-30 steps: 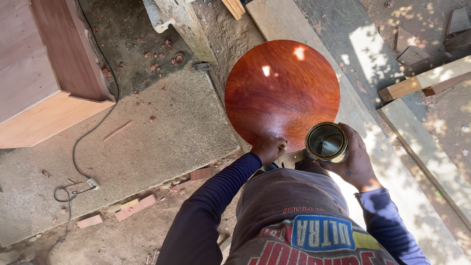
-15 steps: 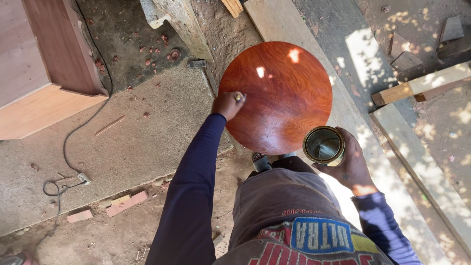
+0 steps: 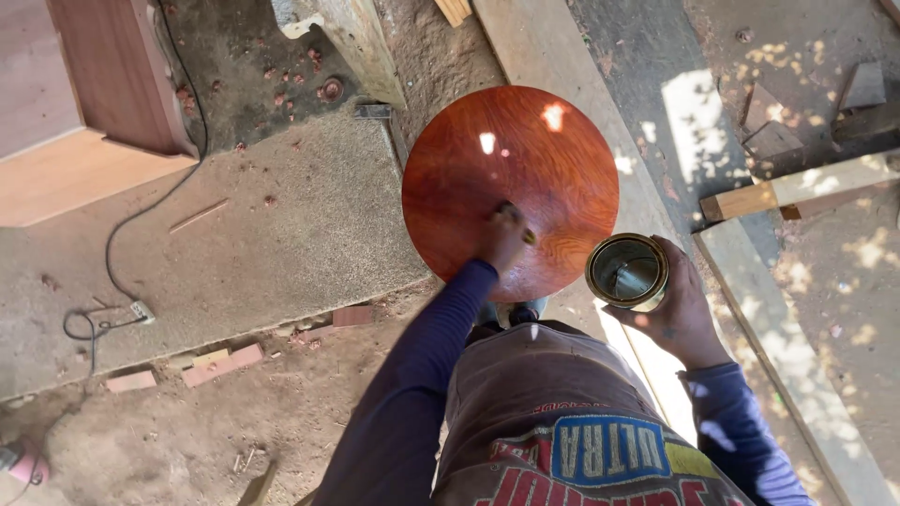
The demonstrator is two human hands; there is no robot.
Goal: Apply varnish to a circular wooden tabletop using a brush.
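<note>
**Round top glossy nearly all over, left hand at its near edge**

Well to the left of the working grip a pale wooden cabinet (image 3: 66,122) stands on the concrete floor (image 3: 262,253), with a black cord (image 3: 122,253) trailing beside it.

The left hand (image 3: 502,242) is blurred. Its grip looks closed on a small dark tool (image 3: 517,223), probably a brush or pad, though I cannot tell which. The tool touches the near part of the round wooden top (image 3: 506,159), which lies straight out beyond the grip and reaches to both sides of it.

Judging by the deep red shine and the bright glints across the far half, most of the surface seems already coated. Only the near strip around the hand looks to be in hand now. The rim and underside cannot be seen.

Just right of that grip, the right hand (image 3: 680,314) wraps firmly around an open metal can (image 3: 626,272), held upright beside the top's edge and apart from it. Planks (image 3: 797,187) lie further right.
</note>
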